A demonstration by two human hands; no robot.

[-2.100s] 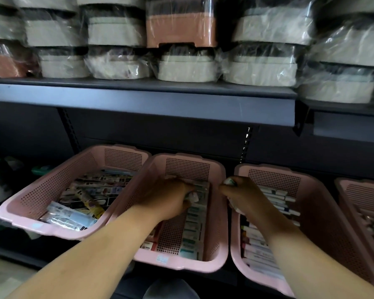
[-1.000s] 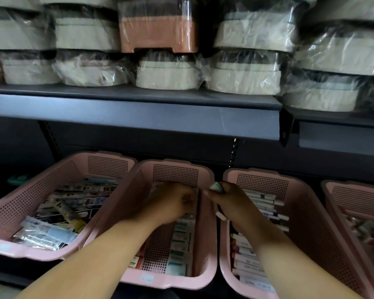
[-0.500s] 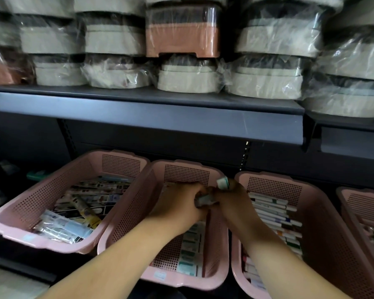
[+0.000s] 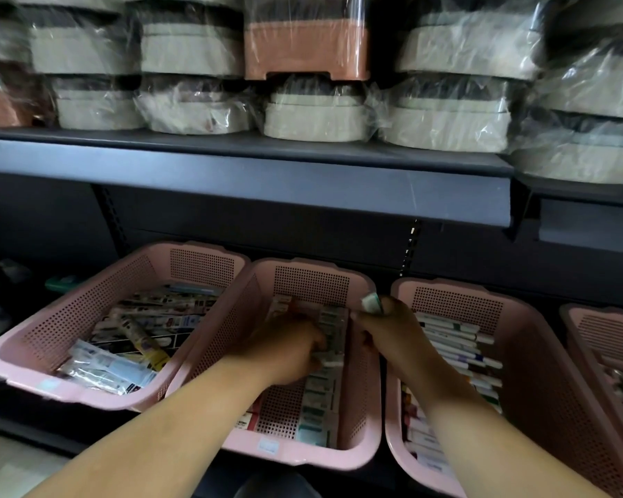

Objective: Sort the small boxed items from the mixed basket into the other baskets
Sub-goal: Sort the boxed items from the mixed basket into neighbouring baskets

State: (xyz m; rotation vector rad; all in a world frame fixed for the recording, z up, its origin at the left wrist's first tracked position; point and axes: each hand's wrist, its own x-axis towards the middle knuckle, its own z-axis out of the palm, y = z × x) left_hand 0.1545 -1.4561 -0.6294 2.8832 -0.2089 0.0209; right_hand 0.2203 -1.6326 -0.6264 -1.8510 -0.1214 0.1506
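Several pink perforated baskets sit side by side on a low dark shelf. The left basket (image 4: 36, 339) holds mixed boxes and tubes. In the middle basket (image 4: 360, 389) a row of small boxes (image 4: 321, 400) lies along its right side. My left hand (image 4: 285, 348) is inside this basket, fingers curled down onto the boxes in the row. My right hand (image 4: 389, 336) hovers over the rim between the middle basket and the right basket (image 4: 540, 372), pinching a small green-and-white box (image 4: 371, 303). The right basket holds rows of slim boxes (image 4: 457, 339).
A fourth pink basket (image 4: 605, 339) shows at the right edge. The dark upper shelf (image 4: 267, 174) overhangs the baskets and carries plastic-wrapped containers (image 4: 313, 116). Pale floor shows at the bottom left.
My hands met over the middle basket's right rim half a second ago; now they are apart, the left hand lower on the row of boxes, the right still holding its small box.
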